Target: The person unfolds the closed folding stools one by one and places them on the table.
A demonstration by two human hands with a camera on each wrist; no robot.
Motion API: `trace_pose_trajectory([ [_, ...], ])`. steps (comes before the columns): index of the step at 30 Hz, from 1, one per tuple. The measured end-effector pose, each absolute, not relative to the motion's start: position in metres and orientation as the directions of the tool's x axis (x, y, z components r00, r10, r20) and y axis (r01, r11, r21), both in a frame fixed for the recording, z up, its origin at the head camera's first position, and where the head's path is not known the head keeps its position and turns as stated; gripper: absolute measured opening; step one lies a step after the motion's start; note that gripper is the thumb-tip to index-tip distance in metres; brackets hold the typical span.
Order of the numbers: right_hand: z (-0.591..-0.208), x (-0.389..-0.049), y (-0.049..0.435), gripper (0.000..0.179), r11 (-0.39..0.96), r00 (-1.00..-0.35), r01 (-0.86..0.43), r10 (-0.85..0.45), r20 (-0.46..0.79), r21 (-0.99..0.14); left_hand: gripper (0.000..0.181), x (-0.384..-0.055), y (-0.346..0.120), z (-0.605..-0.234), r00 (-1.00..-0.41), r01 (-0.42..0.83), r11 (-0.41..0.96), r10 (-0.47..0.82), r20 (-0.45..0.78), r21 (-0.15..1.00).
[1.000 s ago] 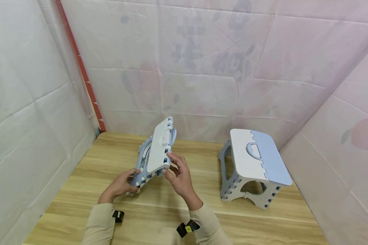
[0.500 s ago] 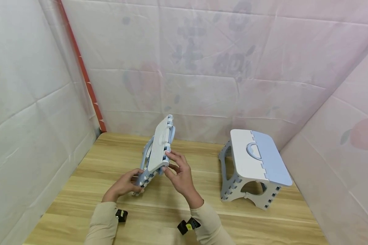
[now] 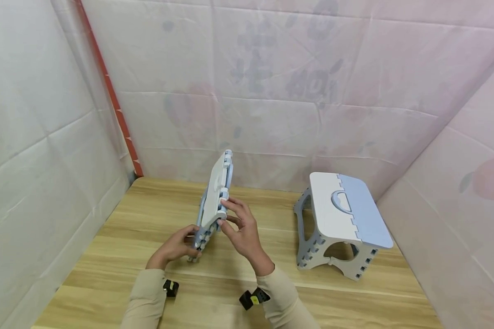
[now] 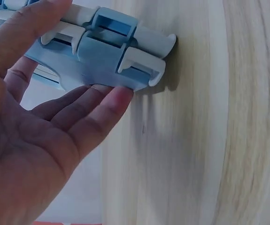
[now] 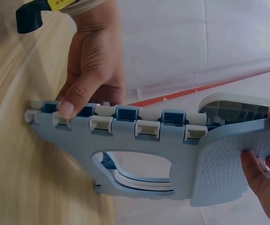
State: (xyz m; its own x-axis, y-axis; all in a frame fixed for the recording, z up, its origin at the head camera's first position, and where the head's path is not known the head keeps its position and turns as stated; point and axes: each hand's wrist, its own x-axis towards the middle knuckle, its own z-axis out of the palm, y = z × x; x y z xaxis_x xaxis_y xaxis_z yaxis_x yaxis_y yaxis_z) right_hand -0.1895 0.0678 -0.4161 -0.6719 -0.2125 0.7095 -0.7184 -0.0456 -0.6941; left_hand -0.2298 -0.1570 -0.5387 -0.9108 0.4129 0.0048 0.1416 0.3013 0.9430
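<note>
A white and blue folding stool (image 3: 215, 192) stands tilted and nearly folded on the left half of the table, its two seat halves close together. My left hand (image 3: 177, 246) grips the hinged leg end low down, thumb on one side and fingers on the other. In the left wrist view, the fingers (image 4: 99, 112) lie along the blue leg panel (image 4: 102, 65). Higher up, my right hand (image 3: 243, 230) pinches the near corner of the seat between thumb and fingers. The textured blue seat half (image 5: 224, 164) shows between that hand and the legs in the right wrist view.
A second folding stool (image 3: 333, 210), white and blue with a handle slot, stands unfolded at the right of the wooden table (image 3: 214, 301). Pale printed sheeting (image 3: 271, 123) closes off the back and both sides. A red strip (image 3: 111, 91) runs down the back left corner.
My left hand has moved right with the stool's leg end, bringing the legs in closer under the seat. The stool looks narrower and steeper. My right hand stays at the seat corner.
</note>
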Motion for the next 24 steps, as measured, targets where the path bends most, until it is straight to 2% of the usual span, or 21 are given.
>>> trace_pose_trajectory([
  [6, -0.411, -0.191, 0.068, 0.043, -0.033, -0.666, -0.72, -0.248, 0.704, -0.693, 0.057, -0.232, -0.15, -0.539, -0.901, 0.136, 0.276, 0.434, 0.002, 0.951],
  [14, -0.407, -0.19, 0.066, 0.042, 0.018, -0.685, -0.708, -0.261, 0.68, -0.706, 0.049, -0.222, -0.141, -0.514, -0.879, 0.108, 0.229, 0.476, -0.014, 0.967],
  [24, -0.396, -0.188, 0.063, 0.041, 0.112, -0.672, -0.736, -0.237, 0.702, -0.667, 0.07, -0.239, -0.134, -0.544, -0.886, 0.093, 0.207, 0.463, -0.013, 0.974],
])
